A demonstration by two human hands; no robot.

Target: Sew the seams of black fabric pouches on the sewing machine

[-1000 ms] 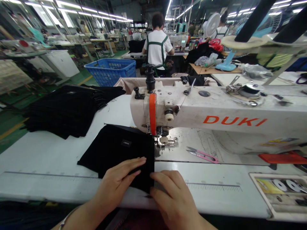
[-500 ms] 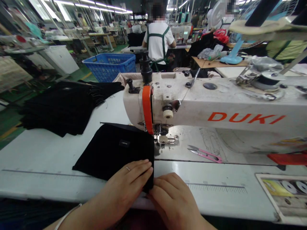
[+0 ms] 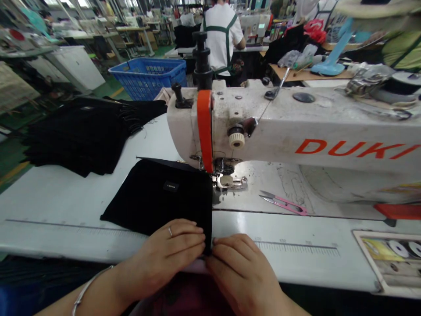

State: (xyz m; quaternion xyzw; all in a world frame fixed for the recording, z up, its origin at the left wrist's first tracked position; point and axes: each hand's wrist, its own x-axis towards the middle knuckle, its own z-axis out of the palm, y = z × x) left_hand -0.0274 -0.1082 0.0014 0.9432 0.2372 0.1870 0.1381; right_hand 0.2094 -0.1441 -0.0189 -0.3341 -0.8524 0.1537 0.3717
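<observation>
A flat black fabric piece with a small dark label lies on the sewing table. Its right edge runs up to the presser foot of the sewing machine. My left hand, wearing a ring, lies over the near right part of the fabric, fingers together on its edge and thumb hidden. At the near corner, my right hand pinches the edge with curled fingers. Pink-handled thread snips rest on the machine bed, right of the presser foot.
A stack of black fabric pieces lies at the table's left. Behind it stands a blue basket. A person sits at another machine beyond. A ruler scale runs along the front of the table, and a bobbin tray is at the right.
My view has tipped down slightly. The left hand's fingers have slid along the fabric edge toward the near corner. The right hand keeps its pinch there, and the fabric stays by the presser foot.
</observation>
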